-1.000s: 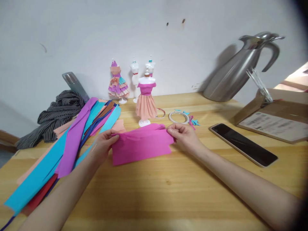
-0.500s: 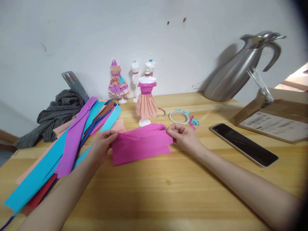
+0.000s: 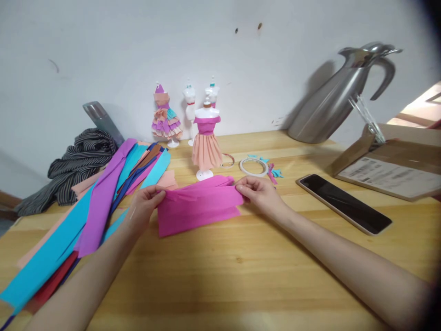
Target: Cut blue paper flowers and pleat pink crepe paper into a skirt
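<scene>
A magenta crepe paper piece (image 3: pixel 198 214) is stretched between both hands above the wooden table. My left hand (image 3: pixel 146 202) pinches its upper left corner, and my right hand (image 3: pixel 257 191) pinches the right end. Just behind the paper stands a small white mannequin (image 3: pixel 206 142) in a magenta top and peach pleated skirt. A roll of white tape (image 3: pixel 254 167) and small turquoise and magenta scraps (image 3: pixel 276 173) lie beyond my right hand.
Coloured paper strips (image 3: pixel 103 197) and a striped cloth (image 3: pixel 81 161) lie left. A ruffled-dress mannequin (image 3: pixel 166 117) and undressed ones stand by the wall. On the right are a phone (image 3: pixel 344 203), a cardboard box (image 3: pixel 392 165) and a steel jug (image 3: pixel 330 96).
The view has shifted slightly, so everything appears a little further left. Both hands keep their hold on the magenta paper, whose lower right edge has moved slightly.
</scene>
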A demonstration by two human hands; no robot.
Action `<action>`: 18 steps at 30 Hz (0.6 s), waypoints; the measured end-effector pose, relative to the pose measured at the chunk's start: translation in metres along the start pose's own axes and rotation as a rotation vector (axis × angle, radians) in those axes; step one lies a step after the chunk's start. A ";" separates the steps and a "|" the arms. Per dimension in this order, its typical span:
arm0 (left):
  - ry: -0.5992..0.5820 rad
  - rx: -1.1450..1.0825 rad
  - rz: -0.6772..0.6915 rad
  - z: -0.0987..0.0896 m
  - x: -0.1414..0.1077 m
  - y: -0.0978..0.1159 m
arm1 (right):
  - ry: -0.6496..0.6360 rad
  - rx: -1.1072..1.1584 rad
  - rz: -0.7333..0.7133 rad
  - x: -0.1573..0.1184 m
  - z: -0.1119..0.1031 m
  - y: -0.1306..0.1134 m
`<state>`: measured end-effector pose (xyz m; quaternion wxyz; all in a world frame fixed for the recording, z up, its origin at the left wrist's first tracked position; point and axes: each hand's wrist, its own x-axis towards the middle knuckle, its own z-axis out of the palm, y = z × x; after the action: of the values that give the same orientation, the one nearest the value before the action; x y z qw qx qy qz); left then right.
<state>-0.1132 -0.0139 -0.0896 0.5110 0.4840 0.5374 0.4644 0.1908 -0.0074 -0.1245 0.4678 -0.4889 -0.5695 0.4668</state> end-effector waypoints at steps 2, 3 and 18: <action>-0.020 0.002 -0.016 -0.002 0.001 -0.002 | -0.009 -0.006 -0.004 0.001 -0.001 0.002; -0.024 0.002 -0.024 -0.002 0.001 -0.003 | -0.016 -0.013 -0.006 0.001 -0.002 0.002; 0.051 0.129 0.178 0.010 -0.015 0.009 | -0.263 -1.148 -0.120 0.024 -0.080 -0.018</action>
<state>-0.1028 -0.0281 -0.0791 0.4215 0.5500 0.5339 0.4845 0.2661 0.0211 -0.0948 0.0795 -0.5688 -0.8108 0.1132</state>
